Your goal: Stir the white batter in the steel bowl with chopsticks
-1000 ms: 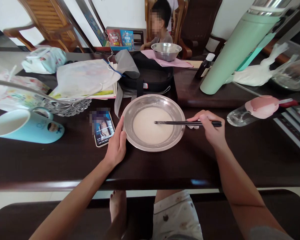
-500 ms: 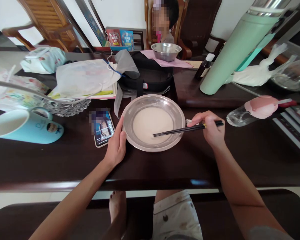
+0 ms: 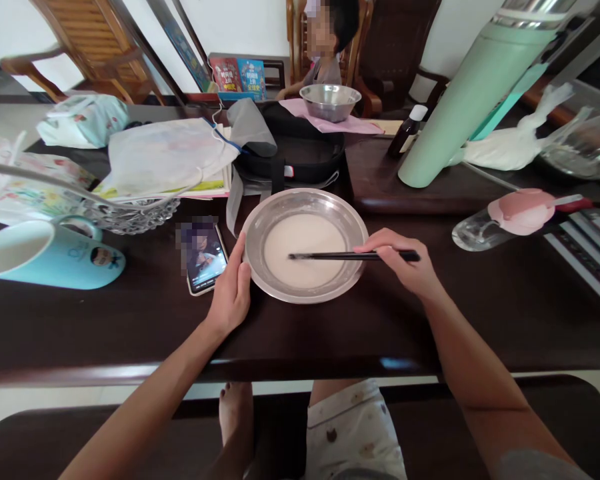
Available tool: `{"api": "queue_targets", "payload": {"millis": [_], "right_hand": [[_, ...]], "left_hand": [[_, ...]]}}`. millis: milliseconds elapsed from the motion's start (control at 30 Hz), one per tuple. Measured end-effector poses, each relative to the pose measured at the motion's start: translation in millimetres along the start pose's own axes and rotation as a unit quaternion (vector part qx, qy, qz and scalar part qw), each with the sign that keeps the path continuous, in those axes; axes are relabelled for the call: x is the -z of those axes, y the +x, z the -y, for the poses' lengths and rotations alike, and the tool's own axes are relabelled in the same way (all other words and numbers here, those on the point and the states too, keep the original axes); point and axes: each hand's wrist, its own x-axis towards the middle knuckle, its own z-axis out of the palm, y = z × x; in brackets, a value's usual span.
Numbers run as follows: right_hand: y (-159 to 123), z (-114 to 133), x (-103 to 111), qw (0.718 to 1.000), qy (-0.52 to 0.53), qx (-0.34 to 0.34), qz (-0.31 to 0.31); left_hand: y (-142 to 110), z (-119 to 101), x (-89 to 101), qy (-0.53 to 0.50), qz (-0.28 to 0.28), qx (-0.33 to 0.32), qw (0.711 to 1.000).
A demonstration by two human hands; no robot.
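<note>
A wide steel bowl [image 3: 353, 275] sits on the dark wooden table, holding a pale, creamy liquid [image 3: 307, 233]. My left hand [image 3: 231, 290] grips the bowl's left rim, thumb on the near side. Black chopsticks [image 3: 337, 256] are pinched in my right hand [image 3: 397, 260], over the bowl's right side. They lie nearly level across the bowl, and their tips dip into the liquid left of its middle. Just left of my left hand lies a lit phone [image 3: 205, 257] with a video on its screen.
At left stand a light blue mug [image 3: 45, 253] and a glass basket [image 3: 135, 215]. Behind the bowl are a black case [image 3: 305, 157] and a small steel bowl [image 3: 330, 103]. A green thermos [image 3: 475, 100] and a pink-lidded bottle [image 3: 505, 217] are at right. A person [image 3: 330, 47] sits beyond the table.
My right hand has moved left, bringing the chopsticks further across the bowl. Their tips shifted left and slightly up in the liquid. My left hand stays on the rim. The phone picture changed.
</note>
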Motion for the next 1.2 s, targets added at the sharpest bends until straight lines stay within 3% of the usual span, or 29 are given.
{"api": "queue_targets", "payload": {"millis": [67, 167, 233, 400, 633, 800, 1033, 1200], "right_hand": [[0.7, 0.4, 0.6, 1.000, -0.018, 0.005, -0.008], [0.1, -1.2, 4.0, 0.996, -0.002, -0.008, -0.086], [-0.8, -1.7, 4.9, 0.994, 0.027, -0.006, -0.106], [-0.3, 0.7, 1.1, 1.000, 0.008, 0.011, 0.000], [-1.3, -2.5, 5.0, 0.995, 0.029, 0.000, -0.095], [-0.5, 0.4, 1.0, 1.000, 0.012, -0.009, 0.007], [-2.0, -2.4, 5.7, 0.997, 0.027, 0.001, -0.075], [-0.1, 1.1, 1.8, 1.000, 0.001, 0.011, 0.014]], "left_hand": [[-0.1, 0.3, -0.1, 0.000, -0.001, -0.002, 1.000], [-0.3, 1.0, -0.1, -0.004, 0.000, -0.009, 1.000], [-0.4, 1.6, 0.0, -0.006, 0.001, -0.010, 1.000], [-0.3, 2.0, -0.2, -0.007, -0.001, -0.008, 1.000], [0.0, 1.0, -1.2, -0.001, -0.004, -0.008, 1.000], [0.0, 0.2, -0.1, 0.003, -0.003, -0.013, 1.000], [-0.8, 1.1, -0.2, -0.001, -0.002, -0.013, 1.000], [-0.4, 1.8, 0.5, 0.001, -0.001, -0.014, 1.000]]}}
